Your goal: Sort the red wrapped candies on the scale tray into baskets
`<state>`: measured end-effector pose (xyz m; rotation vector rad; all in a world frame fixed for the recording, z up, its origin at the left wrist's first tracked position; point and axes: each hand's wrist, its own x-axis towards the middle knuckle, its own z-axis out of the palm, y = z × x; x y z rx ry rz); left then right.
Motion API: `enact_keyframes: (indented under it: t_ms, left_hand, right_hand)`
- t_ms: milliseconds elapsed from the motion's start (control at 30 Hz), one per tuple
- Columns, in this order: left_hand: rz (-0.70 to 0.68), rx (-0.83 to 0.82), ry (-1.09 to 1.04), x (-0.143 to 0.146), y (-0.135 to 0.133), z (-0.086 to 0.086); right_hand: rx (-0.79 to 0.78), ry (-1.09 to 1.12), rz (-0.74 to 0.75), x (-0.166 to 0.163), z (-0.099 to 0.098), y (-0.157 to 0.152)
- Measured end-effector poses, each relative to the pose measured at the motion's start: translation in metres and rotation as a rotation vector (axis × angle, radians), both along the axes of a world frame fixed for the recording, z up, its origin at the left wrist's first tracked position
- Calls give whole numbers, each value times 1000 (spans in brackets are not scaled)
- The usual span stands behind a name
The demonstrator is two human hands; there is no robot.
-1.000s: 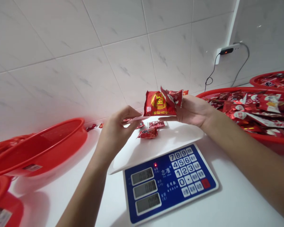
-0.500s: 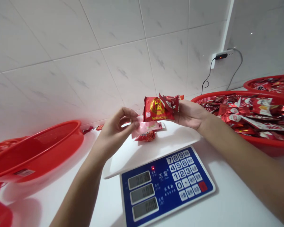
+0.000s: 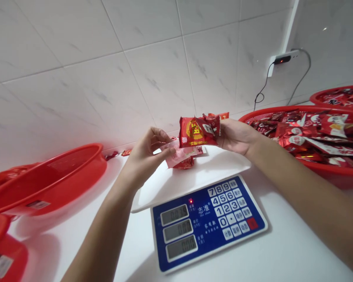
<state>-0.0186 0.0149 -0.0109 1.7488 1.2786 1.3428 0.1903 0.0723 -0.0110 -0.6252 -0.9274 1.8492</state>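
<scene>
Above the white pan [image 3: 223,164] of a digital scale [image 3: 206,223], my right hand [image 3: 237,135] is closed on several red candy packets [image 3: 192,131], one with gold print facing me. To their left, my left hand [image 3: 151,154] pinches a pink candy packet [image 3: 179,156] between thumb and fingers. Part of the pink packet lies behind the red ones. Beneath it, a red packet [image 3: 184,163] rests on the pan, partly covered. The scale's top display [image 3: 175,215] shows a small reading, the lower ones zeros.
Red baskets heaped with wrapped candies stand at right, the nearer basket [image 3: 332,168] beside my forearm. A red basin [image 3: 73,184] sits at left, another [image 3: 8,250] below it. Loose packets [image 3: 126,152] lie by the tiled wall [image 3: 153,78]. A cord hangs from a power strip [image 3: 282,60].
My left hand has lifted slightly, and the pink packet is tilted more. The red packets in my right hand have turned a little. The view has shifted slightly.
</scene>
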Motion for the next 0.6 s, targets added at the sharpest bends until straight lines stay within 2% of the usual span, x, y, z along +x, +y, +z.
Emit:
enact_keyframes:
  t_ms: [400,500,600]
  left_hand:
    - [100,-16,-48,1,3,-3]
    - [123,-3,52,-2,6,-7]
    - [201,97,152,-4,6,-8]
  right_hand:
    - [54,-53,-95,5,2,0]
    - [79,-83,-119,5,3,0]
    - [92,-116,-149,6,4,-1]
